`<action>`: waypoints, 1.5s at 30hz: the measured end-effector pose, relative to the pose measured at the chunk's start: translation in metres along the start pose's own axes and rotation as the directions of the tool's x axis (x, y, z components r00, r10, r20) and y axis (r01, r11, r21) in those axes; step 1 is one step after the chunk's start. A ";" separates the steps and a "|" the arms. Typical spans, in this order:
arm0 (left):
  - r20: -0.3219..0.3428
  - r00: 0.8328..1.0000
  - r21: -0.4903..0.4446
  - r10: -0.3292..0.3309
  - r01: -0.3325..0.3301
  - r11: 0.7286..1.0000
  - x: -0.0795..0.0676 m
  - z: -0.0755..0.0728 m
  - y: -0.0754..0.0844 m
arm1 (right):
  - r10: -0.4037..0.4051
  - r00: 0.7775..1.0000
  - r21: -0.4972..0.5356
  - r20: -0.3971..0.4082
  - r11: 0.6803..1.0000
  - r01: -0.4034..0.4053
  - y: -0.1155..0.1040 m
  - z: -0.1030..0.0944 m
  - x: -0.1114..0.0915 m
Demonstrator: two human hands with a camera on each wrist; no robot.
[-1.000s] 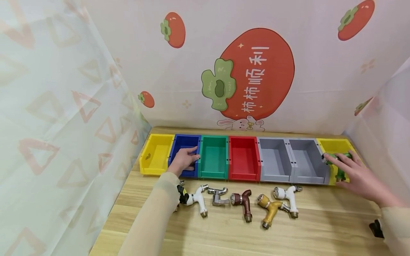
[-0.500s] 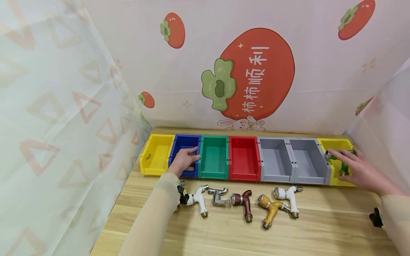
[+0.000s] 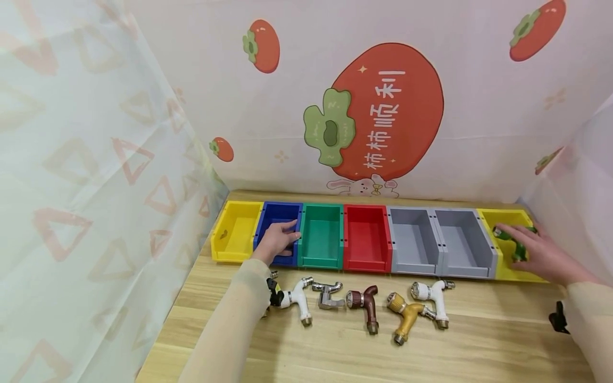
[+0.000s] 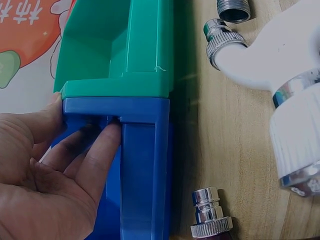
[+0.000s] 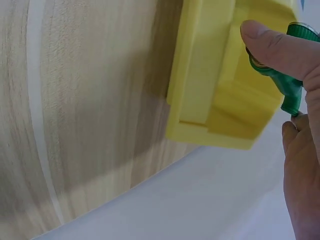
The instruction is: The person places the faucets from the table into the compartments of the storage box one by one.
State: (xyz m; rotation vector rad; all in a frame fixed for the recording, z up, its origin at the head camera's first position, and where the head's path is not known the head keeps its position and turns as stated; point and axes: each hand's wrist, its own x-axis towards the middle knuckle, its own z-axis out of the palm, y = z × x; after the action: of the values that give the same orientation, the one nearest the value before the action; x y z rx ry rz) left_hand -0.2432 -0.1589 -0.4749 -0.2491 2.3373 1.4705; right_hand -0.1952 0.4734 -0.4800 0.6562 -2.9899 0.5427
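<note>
My left hand (image 3: 275, 240) is at the blue bin (image 4: 145, 175). In the left wrist view its fingers reach inside against the wall beside the green bin (image 3: 320, 236), and the thumb lies at that wall's edge, pinching it. At the far right, my right hand (image 3: 541, 252) holds a green faucet (image 3: 519, 250) over the right-hand yellow bin (image 3: 519, 274). In the right wrist view the thumb lies across the green faucet (image 5: 287, 82), with fingers on its far side; the yellow bin (image 5: 195, 100) is beneath and beside it.
A red bin (image 3: 366, 239), two grey bins (image 3: 414, 239) and another yellow bin (image 3: 237, 234) complete the row. In front lie several faucets: white (image 3: 300, 300), chrome (image 3: 328, 295), brown (image 3: 369, 308), gold (image 3: 406, 318) and white (image 3: 436, 302). A patterned backdrop stands behind.
My right hand has moved slightly right with the green faucet, which is now further inside the outline of the yellow bin. The left hand stays at the blue bin.
</note>
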 end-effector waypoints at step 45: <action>0.004 1.000 0.011 0.016 -0.016 1.000 -0.001 0.000 -0.001 | 0.185 0.955 -0.001 0.231 0.982 -0.190 0.002 -0.009 0.009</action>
State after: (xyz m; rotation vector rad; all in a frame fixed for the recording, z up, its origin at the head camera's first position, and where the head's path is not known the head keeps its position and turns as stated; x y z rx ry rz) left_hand -0.2414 -0.1591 -0.4753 -0.2250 2.3489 1.4643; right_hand -0.2047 0.4744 -0.4712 0.4673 -3.2929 0.5416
